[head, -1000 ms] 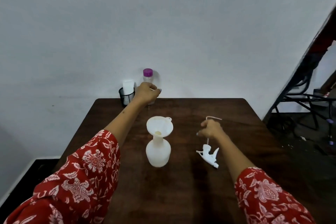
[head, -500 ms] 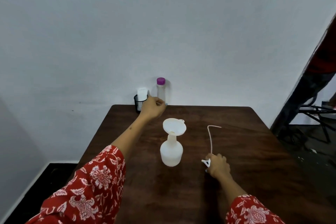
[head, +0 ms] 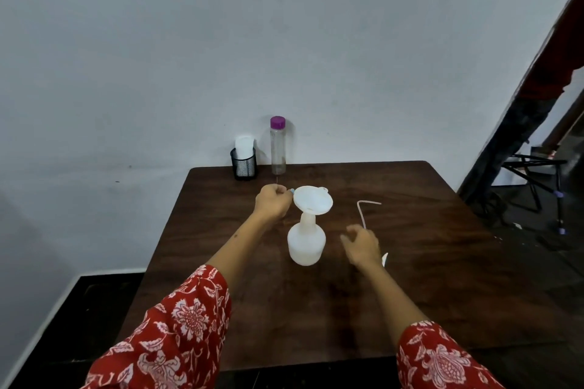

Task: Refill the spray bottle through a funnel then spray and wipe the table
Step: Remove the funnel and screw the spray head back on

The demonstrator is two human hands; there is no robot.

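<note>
A white spray bottle point(head: 306, 245) stands mid-table with a white funnel point(head: 313, 200) seated in its neck. My left hand point(head: 273, 204) is at the funnel's left rim, fingers curled, pinching the rim. To the right of the bottle, my right hand point(head: 361, 245) hovers just above the table with loose, spread fingers and holds nothing. The white spray head point(head: 385, 259) lies on the table, mostly hidden behind that hand. Its thin bent tube point(head: 361, 211) stretches away from it. A clear water bottle with a purple cap point(head: 278, 148) stands at the back edge.
A black mesh cup point(head: 243, 164) holding a white roll stands left of the water bottle, against the wall. The dark wooden table point(head: 426, 262) ends at the wall behind. Black metal frames and clutter stand on the floor to the right.
My left hand drew back from the water bottle to the funnel's rim. My right hand let go of the spray head on the table and lifted toward the spray bottle.
</note>
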